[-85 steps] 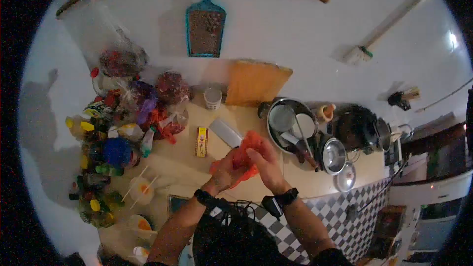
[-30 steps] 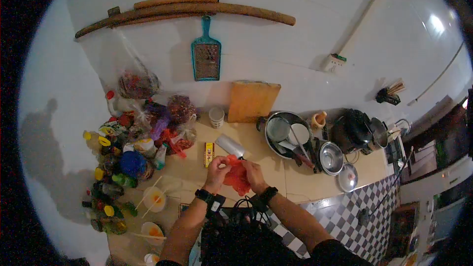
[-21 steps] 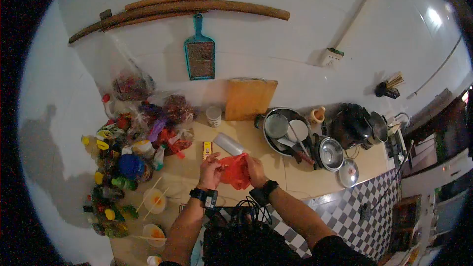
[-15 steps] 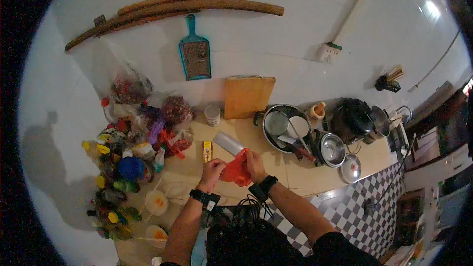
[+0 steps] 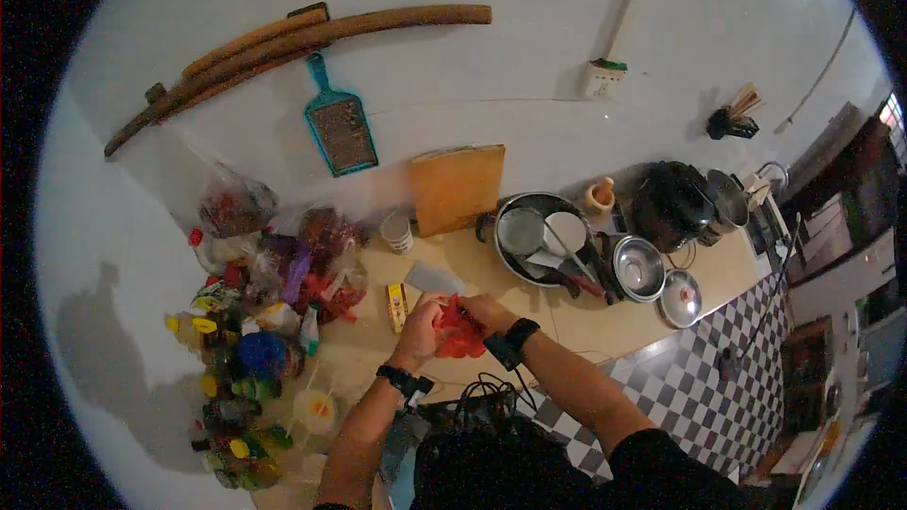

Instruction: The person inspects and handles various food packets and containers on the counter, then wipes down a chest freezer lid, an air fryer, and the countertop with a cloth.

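Observation:
A thin red plastic bag (image 5: 461, 338) is bunched between my two hands above the front part of the counter. My left hand (image 5: 421, 325) is closed on the bag's left side. On the other side, my right hand (image 5: 488, 313) grips the bag near its upper edge, with its fingertips partly hidden in the red film. Just beyond the hands lies a flat grey-silver packet (image 5: 434, 278). A small yellow-and-red box (image 5: 397, 306) rests to the left of my left hand.
A wide pan (image 5: 491, 247) holding bowls and utensils stands right of a wooden cutting board (image 5: 457, 191). Beside it are a steel bowl (image 5: 639, 268) and a lid (image 5: 679, 299). Bottles and bags crowd the left, near a white cup (image 5: 397, 234).
The camera view has turned and shifted. My right hand's fingers have gone from pinching the bag's top edge to being partly inside its folds. My left hand still grips the bag.

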